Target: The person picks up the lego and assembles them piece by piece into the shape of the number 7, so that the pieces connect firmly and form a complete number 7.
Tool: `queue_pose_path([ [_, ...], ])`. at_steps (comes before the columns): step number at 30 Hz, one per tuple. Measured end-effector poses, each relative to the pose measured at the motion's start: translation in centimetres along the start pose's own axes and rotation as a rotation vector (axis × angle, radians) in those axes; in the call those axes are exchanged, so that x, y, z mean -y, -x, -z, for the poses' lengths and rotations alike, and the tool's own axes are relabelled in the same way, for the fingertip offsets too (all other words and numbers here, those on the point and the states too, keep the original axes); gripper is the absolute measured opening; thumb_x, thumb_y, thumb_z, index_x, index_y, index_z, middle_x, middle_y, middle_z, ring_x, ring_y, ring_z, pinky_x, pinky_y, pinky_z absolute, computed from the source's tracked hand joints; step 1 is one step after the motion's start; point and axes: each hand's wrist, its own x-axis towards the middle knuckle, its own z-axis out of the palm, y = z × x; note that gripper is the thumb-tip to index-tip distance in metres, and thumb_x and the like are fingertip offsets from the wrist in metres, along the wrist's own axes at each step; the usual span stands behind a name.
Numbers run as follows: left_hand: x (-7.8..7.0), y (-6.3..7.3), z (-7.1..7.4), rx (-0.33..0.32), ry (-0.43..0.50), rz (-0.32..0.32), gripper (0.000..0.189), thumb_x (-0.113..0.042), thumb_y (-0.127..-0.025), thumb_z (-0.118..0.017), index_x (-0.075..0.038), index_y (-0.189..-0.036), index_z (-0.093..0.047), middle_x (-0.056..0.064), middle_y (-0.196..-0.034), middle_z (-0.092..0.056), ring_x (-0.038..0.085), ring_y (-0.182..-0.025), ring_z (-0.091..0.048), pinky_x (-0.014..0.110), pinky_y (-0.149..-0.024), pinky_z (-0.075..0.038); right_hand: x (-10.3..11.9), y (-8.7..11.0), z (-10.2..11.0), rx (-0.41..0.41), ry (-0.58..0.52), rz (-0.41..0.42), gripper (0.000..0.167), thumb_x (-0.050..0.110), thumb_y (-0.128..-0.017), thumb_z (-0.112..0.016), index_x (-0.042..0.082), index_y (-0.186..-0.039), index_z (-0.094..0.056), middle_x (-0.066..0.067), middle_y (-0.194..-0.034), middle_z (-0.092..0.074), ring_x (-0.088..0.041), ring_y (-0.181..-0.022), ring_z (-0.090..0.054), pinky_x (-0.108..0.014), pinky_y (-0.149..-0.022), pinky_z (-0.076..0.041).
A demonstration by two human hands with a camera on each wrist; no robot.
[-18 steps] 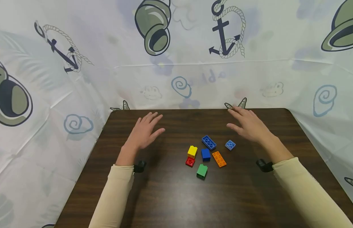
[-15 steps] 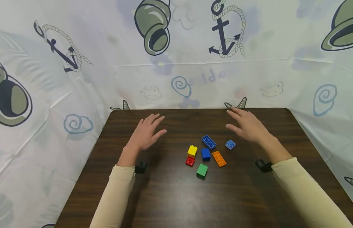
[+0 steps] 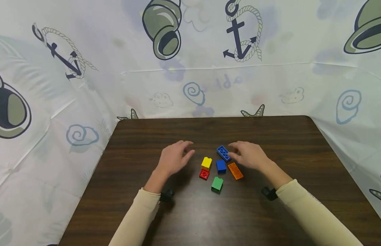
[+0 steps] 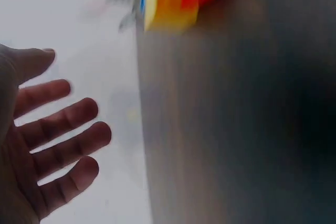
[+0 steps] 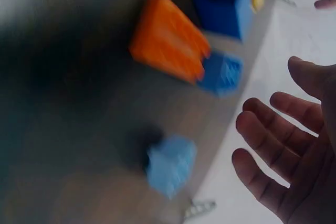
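My left hand hovers left of the loose toy bricks, fingers loosely bent and nothing held. In the left wrist view its fingers are spread apart. Nearest to it are a yellow brick and a red brick, close together; whether they are joined I cannot tell. My right hand is above the right side of the group, also holding nothing, its fingertips by the long blue brick. A light blue brick shows in the right wrist view; the hand hides it in the head view.
A smaller blue brick, an orange brick and a green brick lie on the dark wooden table. A printed white cloth hangs behind and beside the table.
Both hands have come inward and toward the person, closing in on the bricks from either side. Their fingers are more bent than before. The bricks look unmoved.
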Motion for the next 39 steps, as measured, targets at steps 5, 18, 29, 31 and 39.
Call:
queue_pose_path([
  [5,-4.5,1.0,-2.4,0.11,0.059,-0.012,0.028,-0.046,-0.096,-0.059,-0.021,-0.101,-0.073,-0.014,-0.066,-0.057,0.003,-0.054,-0.048,0.022,-0.048,-0.041,1.5,-0.3,-2.3,0.05,-0.031,-0.005,0.039,0.038,-0.094,-0.065,0.011,-0.121,-0.068,0.005,-0.081,-0.063,-0.012,-0.067,-0.053,-0.028,-0.054,-0.046],
  [18,-9.0,3.3,-6.0,0.269,-0.005,-0.005,0.047,-0.058,-0.094,-0.054,-0.02,-0.12,-0.067,-0.002,-0.096,-0.067,0.014,-0.066,-0.057,0.029,-0.053,-0.046,2.9,-0.5,-5.0,0.006,0.034,0.019,0.043,0.049,-0.095,-0.06,0.018,-0.123,-0.069,-0.004,-0.11,-0.072,-0.024,-0.091,-0.069,-0.035,-0.06,-0.053],
  [29,-8.7,3.5,-6.8,0.237,0.13,0.048,0.047,-0.056,-0.09,-0.064,-0.022,-0.121,-0.065,-0.003,-0.103,-0.065,0.012,-0.078,-0.057,0.032,-0.065,-0.051,3.2,-0.7,-5.3,0.049,0.042,-0.032,0.049,0.054,-0.092,-0.061,0.017,-0.123,-0.069,-0.003,-0.113,-0.071,-0.025,-0.096,-0.067,-0.038,-0.067,-0.055],
  [31,-8.5,3.5,-6.9,0.211,0.174,0.066,0.047,-0.055,-0.089,-0.065,-0.022,-0.122,-0.065,-0.003,-0.105,-0.065,0.012,-0.08,-0.058,0.033,-0.067,-0.052,3.2,-0.7,-5.2,0.051,0.024,-0.032,0.047,0.052,-0.092,-0.062,0.016,-0.121,-0.07,-0.003,-0.111,-0.071,-0.024,-0.092,-0.067,-0.038,-0.066,-0.055],
  [39,-7.8,3.4,-7.6,0.105,0.324,0.097,0.042,-0.048,-0.085,-0.074,-0.022,-0.117,-0.065,-0.003,-0.108,-0.065,0.012,-0.086,-0.059,0.034,-0.072,-0.051,2.9,-0.8,-4.8,0.047,-0.12,-0.042,0.035,0.04,-0.091,-0.067,0.015,-0.114,-0.072,-0.002,-0.097,-0.072,-0.015,-0.074,-0.059,-0.034,-0.065,-0.053],
])
